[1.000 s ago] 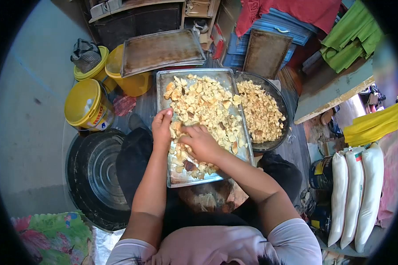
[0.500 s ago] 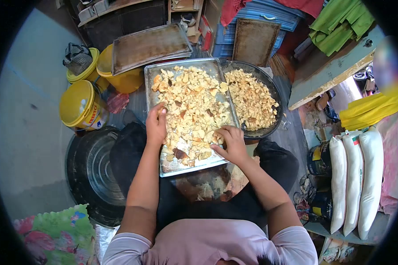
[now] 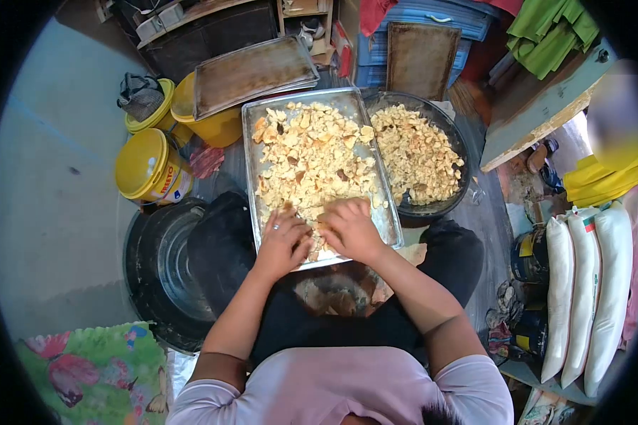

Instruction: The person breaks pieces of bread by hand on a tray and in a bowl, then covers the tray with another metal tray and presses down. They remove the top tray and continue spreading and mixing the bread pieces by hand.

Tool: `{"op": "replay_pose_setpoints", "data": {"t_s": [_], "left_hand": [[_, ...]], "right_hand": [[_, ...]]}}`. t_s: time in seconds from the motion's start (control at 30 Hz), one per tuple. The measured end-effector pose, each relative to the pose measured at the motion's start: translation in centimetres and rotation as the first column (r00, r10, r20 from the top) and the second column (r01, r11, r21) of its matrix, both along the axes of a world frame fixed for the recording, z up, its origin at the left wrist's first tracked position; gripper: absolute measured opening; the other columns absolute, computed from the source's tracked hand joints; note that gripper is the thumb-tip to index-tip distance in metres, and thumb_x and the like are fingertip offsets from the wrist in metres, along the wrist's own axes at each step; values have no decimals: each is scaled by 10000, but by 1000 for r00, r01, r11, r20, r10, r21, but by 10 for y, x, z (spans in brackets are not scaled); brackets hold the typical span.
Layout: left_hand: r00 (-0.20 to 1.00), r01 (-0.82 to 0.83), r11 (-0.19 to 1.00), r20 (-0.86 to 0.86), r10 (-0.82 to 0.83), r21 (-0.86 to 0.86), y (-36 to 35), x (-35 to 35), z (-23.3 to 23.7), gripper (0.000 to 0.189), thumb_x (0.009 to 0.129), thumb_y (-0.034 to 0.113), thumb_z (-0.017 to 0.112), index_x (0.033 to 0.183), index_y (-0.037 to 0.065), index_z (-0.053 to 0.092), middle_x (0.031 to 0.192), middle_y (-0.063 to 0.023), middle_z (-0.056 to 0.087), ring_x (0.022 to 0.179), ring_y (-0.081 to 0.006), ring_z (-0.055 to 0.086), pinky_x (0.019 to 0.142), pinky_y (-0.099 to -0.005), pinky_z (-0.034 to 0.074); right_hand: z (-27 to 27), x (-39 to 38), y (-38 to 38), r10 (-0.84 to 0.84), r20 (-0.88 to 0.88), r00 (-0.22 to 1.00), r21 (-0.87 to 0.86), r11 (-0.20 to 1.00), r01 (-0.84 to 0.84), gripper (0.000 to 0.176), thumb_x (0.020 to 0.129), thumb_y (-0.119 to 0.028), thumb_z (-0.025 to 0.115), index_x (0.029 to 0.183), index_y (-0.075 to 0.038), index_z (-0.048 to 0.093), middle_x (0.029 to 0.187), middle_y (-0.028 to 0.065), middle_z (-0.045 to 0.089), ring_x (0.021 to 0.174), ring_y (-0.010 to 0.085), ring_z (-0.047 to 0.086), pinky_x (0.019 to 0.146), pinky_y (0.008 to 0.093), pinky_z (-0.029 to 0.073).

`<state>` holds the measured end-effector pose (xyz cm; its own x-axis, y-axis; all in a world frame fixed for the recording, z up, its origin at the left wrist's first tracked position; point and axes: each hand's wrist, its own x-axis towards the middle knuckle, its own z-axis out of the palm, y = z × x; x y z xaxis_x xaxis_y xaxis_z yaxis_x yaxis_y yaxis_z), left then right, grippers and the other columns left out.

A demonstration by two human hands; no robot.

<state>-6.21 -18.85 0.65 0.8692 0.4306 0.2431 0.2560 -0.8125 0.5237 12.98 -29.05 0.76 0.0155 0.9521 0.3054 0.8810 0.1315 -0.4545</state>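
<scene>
A rectangular metal tray (image 3: 392, 225) of broken bread pieces (image 3: 315, 166) rests at an angle over my lap. The pieces are pale, with a few brown crusty ones among them. My left hand (image 3: 285, 242), a ring on one finger, lies over the pieces at the tray's near end, its fingers bent and apart. Beside it, my right hand (image 3: 351, 230) spreads its fingers on the pieces. My palms hide what lies beneath them. Right of the tray, a round dark basin (image 3: 462, 188) holds more bread chunks (image 3: 415, 156).
Yellow buckets (image 3: 140, 166) stand at left, with stacked baking trays (image 3: 255, 74) leaning over one. An empty black tub (image 3: 166, 265) sits by my left knee. White filled sacks (image 3: 588, 297) stand at right, below a wooden board (image 3: 539, 113). Another tray (image 3: 422, 60) leans on blue drawers (image 3: 372, 53).
My left hand has moved from the tray's left edge to its near end. My right hand has shifted left beside it, onto the bread pieces. The view has shifted slightly.
</scene>
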Motion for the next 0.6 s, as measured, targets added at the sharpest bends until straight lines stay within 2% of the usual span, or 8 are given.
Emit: {"op": "replay_pose_setpoints", "data": {"t_s": [0.07,0.13,0.2,0.27,0.33,0.4,0.47,0.6], "left_hand": [[987,-151,988,56,148,42,1,-5,1,303,844,261,631,1091,86,639,1196,-132,546,1272,-337,423,1110,-513,224],[987,-158,986,13,158,46,1,-12,-5,359,854,287,621,1156,92,615,1273,-144,504,1316,-360,360,1111,-516,213],[989,-137,989,-45,140,55,-3,-17,-9,430,842,280,645,1215,78,578,1308,-150,489,1324,-385,345,1098,-500,239],[989,-102,992,-105,109,69,-11,-24,-11,514,844,305,644,1300,106,515,1381,-148,431,1349,-390,302,1105,-513,218],[988,-96,991,-113,106,97,-21,-27,-7,553,849,317,642,1341,124,480,1427,-143,386,1369,-391,268,1113,-531,188],[987,-105,991,-115,114,83,-27,-29,-10,599,851,347,634,1385,156,439,1477,-128,333,1385,-392,237,1118,-558,143],[960,-39,984,-267,85,172,-31,-28,-7,615,857,387,615,1405,187,420,1500,-103,313,1396,-388,216,1114,-589,103],[944,68,977,-331,2,202,-33,-17,-12,617,864,429,587,1413,208,412,1500,-69,326,1410,-359,202,1096,-633,59]], "right_hand": [[0,-9,-2,64,-78,995,-91,993,-72,354,849,-333,602,1141,-133,605,1208,75,546,1223,256,432,1047,521,249],[-4,-21,-9,155,76,985,-5,988,-156,326,848,-335,619,1114,-147,622,1230,58,539,1230,256,443,1048,522,242],[-15,-23,-14,181,74,981,7,983,-182,305,842,-337,627,1094,-164,630,1221,56,540,1241,253,438,1053,539,231],[-17,-16,-17,212,150,966,-121,973,-195,329,838,-330,618,1117,-154,613,1258,77,520,1250,237,423,1056,550,226],[-6,-8,-21,181,146,973,-125,979,-163,375,840,-372,618,1153,-166,605,1290,80,505,1278,248,400,1068,555,207],[-2,0,-27,39,80,996,-13,999,-38,405,831,-390,627,1173,-174,600,1331,82,482,1297,262,383,1077,562,186],[-6,9,-34,29,98,995,-20,999,-27,432,831,-401,626,1207,-191,587,1364,80,459,1315,269,361,1084,569,173],[-17,19,-43,-33,208,978,-60,997,46,446,828,-413,627,1221,-205,581,1402,74,424,1326,270,349,1102,557,154]]}}
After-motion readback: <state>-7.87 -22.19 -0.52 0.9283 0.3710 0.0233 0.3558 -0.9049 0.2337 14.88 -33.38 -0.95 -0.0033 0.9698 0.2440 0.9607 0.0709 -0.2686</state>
